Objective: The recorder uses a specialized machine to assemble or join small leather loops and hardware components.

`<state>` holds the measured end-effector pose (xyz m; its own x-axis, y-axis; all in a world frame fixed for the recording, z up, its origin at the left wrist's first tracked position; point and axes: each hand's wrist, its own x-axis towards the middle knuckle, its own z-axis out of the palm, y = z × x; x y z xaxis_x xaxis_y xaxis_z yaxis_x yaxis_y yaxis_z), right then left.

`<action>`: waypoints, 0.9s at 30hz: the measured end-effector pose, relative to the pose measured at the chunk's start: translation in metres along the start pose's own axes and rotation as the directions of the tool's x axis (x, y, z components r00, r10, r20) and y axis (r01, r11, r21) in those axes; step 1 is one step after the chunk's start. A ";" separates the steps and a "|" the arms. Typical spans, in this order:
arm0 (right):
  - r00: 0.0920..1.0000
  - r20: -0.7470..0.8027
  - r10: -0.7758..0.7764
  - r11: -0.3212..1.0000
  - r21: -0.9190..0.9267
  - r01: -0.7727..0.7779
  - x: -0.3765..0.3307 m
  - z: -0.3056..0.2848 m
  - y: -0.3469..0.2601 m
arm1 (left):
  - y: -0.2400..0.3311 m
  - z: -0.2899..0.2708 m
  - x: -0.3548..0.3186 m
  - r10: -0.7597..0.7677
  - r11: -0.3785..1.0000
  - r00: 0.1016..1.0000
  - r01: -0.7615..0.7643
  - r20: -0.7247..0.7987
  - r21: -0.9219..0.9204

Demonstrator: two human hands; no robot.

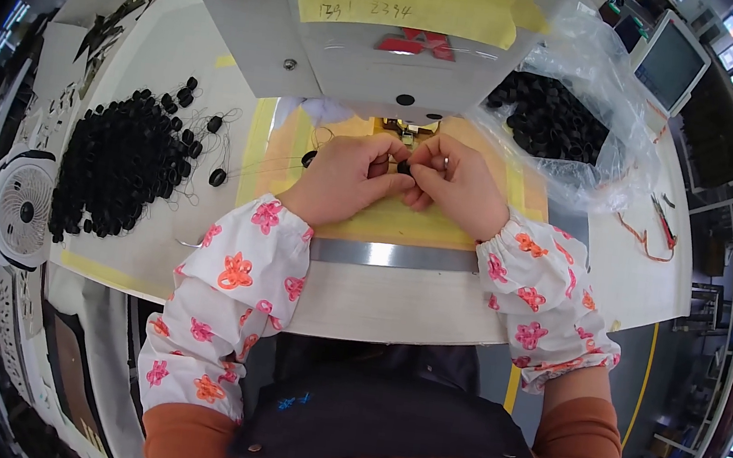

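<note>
Under the head of a grey-white sewing machine (349, 71), both my hands meet at the stitching area. My right hand (465, 186) pinches a small black fabric loop (405, 168) between thumb and fingers. Closed against the same loop are the fingertips of my left hand (346, 172), which partly hide it. Just left of that hand's fingers sits another black loop (308, 159), with thin threads running from it toward the left. The machine's metal presser part (408, 132) shows right behind my fingers.
A heap of black loops (123, 162) with loose threads lies on the left of the table, beside a white fan (21, 207). At the right, a clear plastic bag (616, 168) holds more black loops (554, 119). Red-handled snippers (666, 222) lie farther right, near a screen (671, 60).
</note>
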<state>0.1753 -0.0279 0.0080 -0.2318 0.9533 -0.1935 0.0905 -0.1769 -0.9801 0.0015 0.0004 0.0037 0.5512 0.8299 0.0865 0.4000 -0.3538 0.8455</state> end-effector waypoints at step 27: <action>0.891 -0.170 -0.420 0.835 -0.456 0.307 -0.011 0.013 0.008 | -0.002 0.000 0.001 0.158 0.986 0.984 -0.152 -0.084 0.068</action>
<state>0.1655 -0.0430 0.0011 -0.0799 0.9656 0.2473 0.4461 0.2565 -0.8574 0.0009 0.0019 0.0021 0.5442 0.7967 0.2627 0.3604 -0.5048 0.7844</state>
